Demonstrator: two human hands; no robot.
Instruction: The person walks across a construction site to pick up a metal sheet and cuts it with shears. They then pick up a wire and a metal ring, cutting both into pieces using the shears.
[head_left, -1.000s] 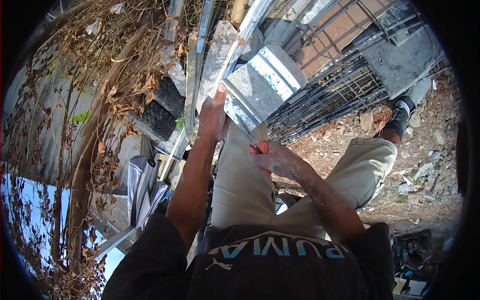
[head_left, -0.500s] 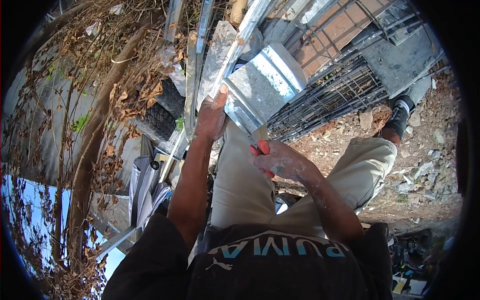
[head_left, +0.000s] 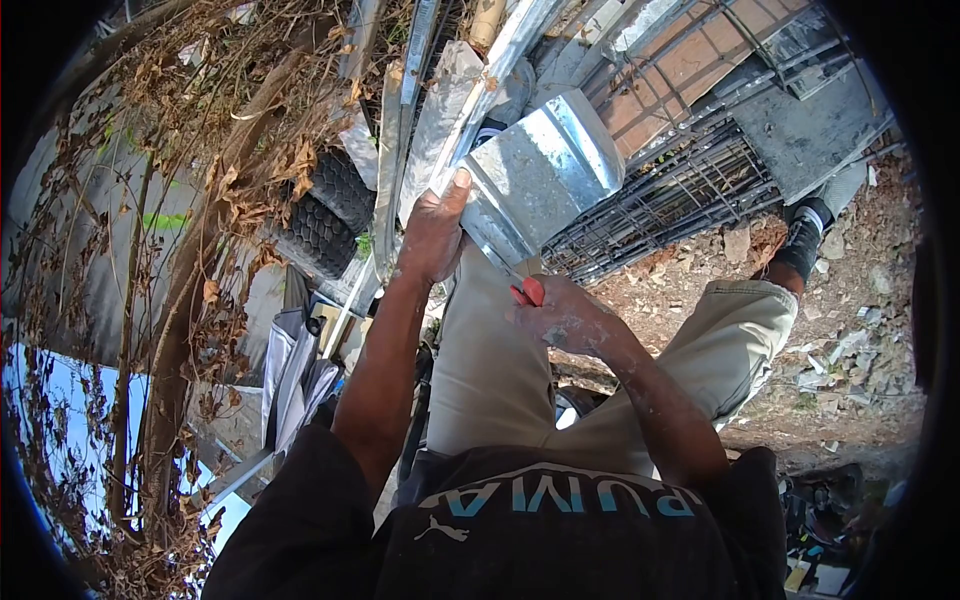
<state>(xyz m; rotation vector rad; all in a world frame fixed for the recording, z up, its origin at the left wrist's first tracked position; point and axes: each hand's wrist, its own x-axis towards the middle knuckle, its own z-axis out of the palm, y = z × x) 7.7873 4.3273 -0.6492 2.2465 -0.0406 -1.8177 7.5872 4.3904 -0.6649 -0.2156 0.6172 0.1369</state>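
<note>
A bent piece of galvanized sheet metal (head_left: pixel 530 165) with raised folds lies slanted above my left thigh. My left hand (head_left: pixel 437 232) grips its left edge, thumb on top and fingers mostly hidden beneath. Wrapped round the red handles of a pair of tin snips (head_left: pixel 529 292) is my right hand (head_left: pixel 570 316), dusty with pale powder. The snips meet the sheet's near edge, and their blades are largely hidden there.
Beyond the sheet lie metal channels (head_left: pixel 408 85), a rebar cage (head_left: pixel 675 195) and a grey board (head_left: pixel 815 125). A tyre (head_left: pixel 322 215) and dry branches (head_left: pixel 215 230) stand to the left. Rubble (head_left: pixel 850 350) covers the ground at right.
The sheet and both hands sit slightly farther right in view. My right fingers have closed more on the snips, and less of the red handles shows.
</note>
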